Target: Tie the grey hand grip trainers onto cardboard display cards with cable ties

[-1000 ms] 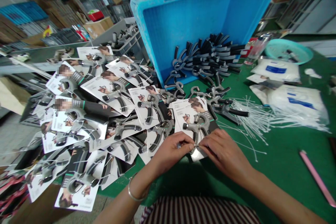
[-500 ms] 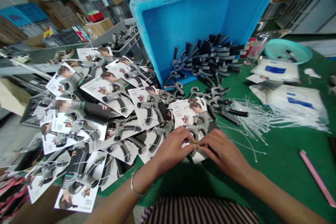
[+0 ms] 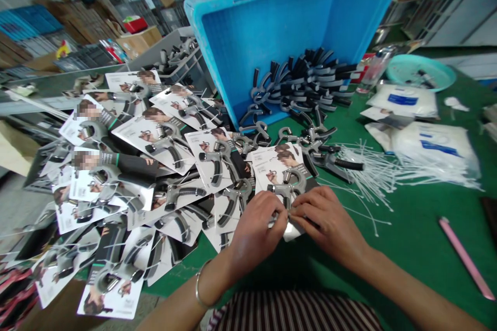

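A hand grip strengthener [image 3: 297,180] with grey body and metal spring lies on a printed backing card [image 3: 267,163] in front of me. My left hand [image 3: 261,225] is closed over its lower part, thumb and forefinger pinched. My right hand [image 3: 330,220] pinches from the other side, its fingertips meeting the left ones. Between them is a thin white cable tie, mostly hidden by the fingers. Loose white cable ties [image 3: 368,173] fan out on the green table beyond my right hand. Several carded hand grips [image 3: 213,158] are piled to the left.
A blue crate [image 3: 267,26] lies tipped on its side, loose hand grips [image 3: 310,77] spilling out. At right are plastic bags of ties [image 3: 435,150], a turquoise basin [image 3: 423,70] and a pink stick-like object [image 3: 466,258]. A grey crate [image 3: 182,57] stands behind the pile.
The view has shifted slightly, so the scene sits a little further left. My left hand has turned and its fingers have curled in more; both hands stay together at the same hand grip.
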The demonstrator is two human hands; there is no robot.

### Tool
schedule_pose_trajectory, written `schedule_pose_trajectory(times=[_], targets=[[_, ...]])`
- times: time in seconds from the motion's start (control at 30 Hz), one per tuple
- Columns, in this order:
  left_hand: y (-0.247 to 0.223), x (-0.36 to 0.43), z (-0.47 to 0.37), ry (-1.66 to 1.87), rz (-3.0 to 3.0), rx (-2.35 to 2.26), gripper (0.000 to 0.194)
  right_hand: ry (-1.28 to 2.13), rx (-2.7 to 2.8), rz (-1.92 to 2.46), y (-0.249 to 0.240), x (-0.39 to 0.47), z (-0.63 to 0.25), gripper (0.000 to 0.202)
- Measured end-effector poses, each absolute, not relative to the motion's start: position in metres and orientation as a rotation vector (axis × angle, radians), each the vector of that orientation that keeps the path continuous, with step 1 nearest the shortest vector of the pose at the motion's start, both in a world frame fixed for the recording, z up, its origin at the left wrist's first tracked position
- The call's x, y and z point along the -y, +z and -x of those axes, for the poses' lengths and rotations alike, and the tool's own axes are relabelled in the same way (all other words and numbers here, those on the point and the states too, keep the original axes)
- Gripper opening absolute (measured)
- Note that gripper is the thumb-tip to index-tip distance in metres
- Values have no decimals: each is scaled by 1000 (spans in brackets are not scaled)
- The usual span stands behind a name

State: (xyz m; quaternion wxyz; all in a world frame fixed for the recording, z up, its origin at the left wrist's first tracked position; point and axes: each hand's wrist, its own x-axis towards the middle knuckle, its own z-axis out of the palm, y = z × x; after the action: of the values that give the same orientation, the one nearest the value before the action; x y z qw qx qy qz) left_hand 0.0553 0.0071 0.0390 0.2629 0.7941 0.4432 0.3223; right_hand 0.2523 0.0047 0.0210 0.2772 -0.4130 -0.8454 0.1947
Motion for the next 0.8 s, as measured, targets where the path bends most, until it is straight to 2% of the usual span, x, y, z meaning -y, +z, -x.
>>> schedule_pose_trajectory(times=[0.1,0.23,0.4,0.6,0.73,0.8], targets=[[39,-6,-55,920,-2027,-1161,16,544,2217,1131,18,-1,-258,13],[35,3,-60,834,-2040,-1067,4,603,2126,1114,13,-1,-258,9],[7,16,-66,922,-2126,-1413,47,576,2005,1151,1,-1,-252,9],[-13,15,-69,862,-2389,-1459,22,551,1847,1204,-13,25,-257,10],[3,9,-60,933,-2539,-1380,19,471,1906,1295,-18,34,-291,13],[20,4,-44,1018,-2627,-1361,25,364,1890,1428,-26,34,-322,18]])
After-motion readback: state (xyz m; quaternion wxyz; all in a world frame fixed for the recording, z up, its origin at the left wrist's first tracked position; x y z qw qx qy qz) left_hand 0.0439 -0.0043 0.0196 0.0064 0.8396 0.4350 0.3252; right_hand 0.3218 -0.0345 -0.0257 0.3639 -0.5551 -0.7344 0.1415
